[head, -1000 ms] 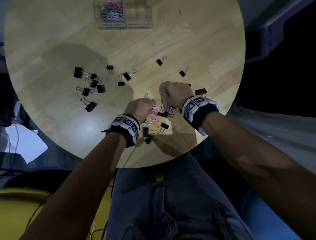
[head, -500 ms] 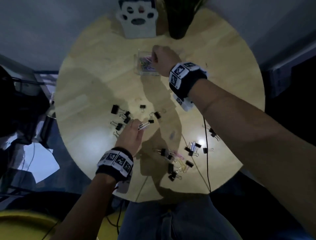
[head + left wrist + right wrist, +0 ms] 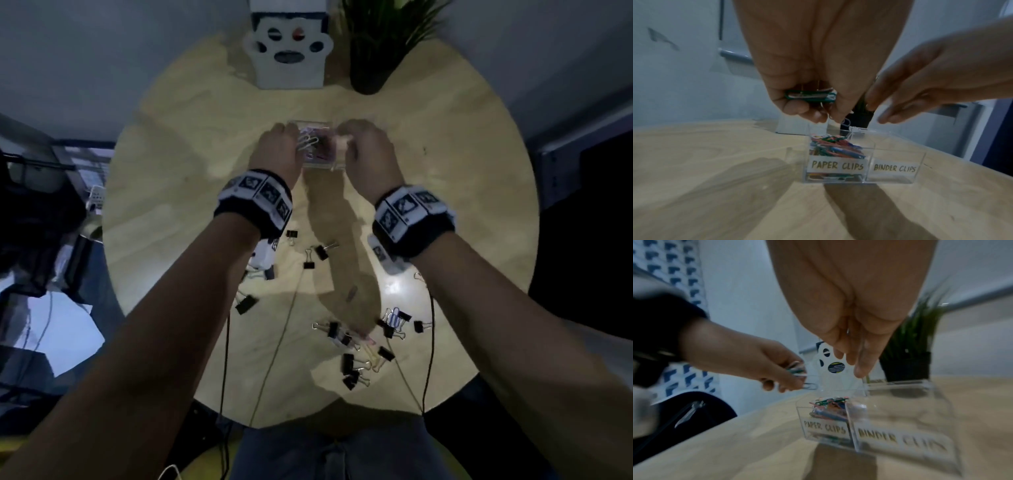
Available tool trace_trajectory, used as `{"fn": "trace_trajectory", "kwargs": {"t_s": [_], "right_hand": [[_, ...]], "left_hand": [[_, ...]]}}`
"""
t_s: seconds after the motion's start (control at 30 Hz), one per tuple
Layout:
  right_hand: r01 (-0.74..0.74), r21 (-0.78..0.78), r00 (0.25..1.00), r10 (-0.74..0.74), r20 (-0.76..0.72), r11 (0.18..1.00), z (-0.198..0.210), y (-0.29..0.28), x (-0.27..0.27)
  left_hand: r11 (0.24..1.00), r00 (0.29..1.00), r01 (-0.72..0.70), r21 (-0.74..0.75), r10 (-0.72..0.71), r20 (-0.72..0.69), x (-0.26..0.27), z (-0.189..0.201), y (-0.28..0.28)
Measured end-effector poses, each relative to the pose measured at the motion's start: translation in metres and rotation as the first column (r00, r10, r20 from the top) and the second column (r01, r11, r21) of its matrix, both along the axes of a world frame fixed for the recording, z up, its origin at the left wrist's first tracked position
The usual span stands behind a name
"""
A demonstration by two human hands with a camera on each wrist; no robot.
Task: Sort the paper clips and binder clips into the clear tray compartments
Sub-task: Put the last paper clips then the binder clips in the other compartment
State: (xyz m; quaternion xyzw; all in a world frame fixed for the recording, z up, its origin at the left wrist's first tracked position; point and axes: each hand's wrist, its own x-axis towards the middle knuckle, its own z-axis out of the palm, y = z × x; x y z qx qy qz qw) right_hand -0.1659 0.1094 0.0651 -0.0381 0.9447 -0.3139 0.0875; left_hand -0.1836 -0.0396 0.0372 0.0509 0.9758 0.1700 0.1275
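Observation:
The clear tray [image 3: 311, 122] stands at the far middle of the round table, labelled PAPER CLIPS and BINDER CLIPS [image 3: 894, 168]. Coloured paper clips [image 3: 834, 147] fill the left compartment; the right compartment [image 3: 900, 402] looks bare. My left hand [image 3: 279, 147] pinches a bunch of paper clips [image 3: 809, 95] just above the left compartment. My right hand [image 3: 366, 150] hovers over the tray's middle and right side with straight fingers [image 3: 861, 369] and holds nothing visible. Black binder clips [image 3: 349, 363] and a few loose paper clips [image 3: 395, 317] lie near the front edge.
A white paw-shaped holder [image 3: 289, 51] and a potted plant [image 3: 373, 44] stand behind the tray. More binder clips [image 3: 310, 257] lie mid-table under my forearms. Thin cables [image 3: 430, 342] hang from my wrists across the near table edge.
My left hand has carried its paper clips from the middle of the table to the tray. My right hand has stayed at the tray, shifted right, its fingers now straight.

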Motion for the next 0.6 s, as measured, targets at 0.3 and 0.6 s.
{"fn": "trace_trajectory", "kwargs": {"t_s": [0.3,0.6], "right_hand": [[0.194,-0.098,0.967,-0.173,0.189,0.976,-0.04,0.063,0.122],[0.262,0.087,0.919,-0.276,0.28,0.961,-0.057,0.109,0.221]], "left_hand": [[0.993,0.995,0.088,-0.083,-0.091,-0.027,-0.013,-0.012,0.023],[0.963,0.98,0.197,0.184,-0.188,-0.068,0.139,-0.026,0.028]]}}
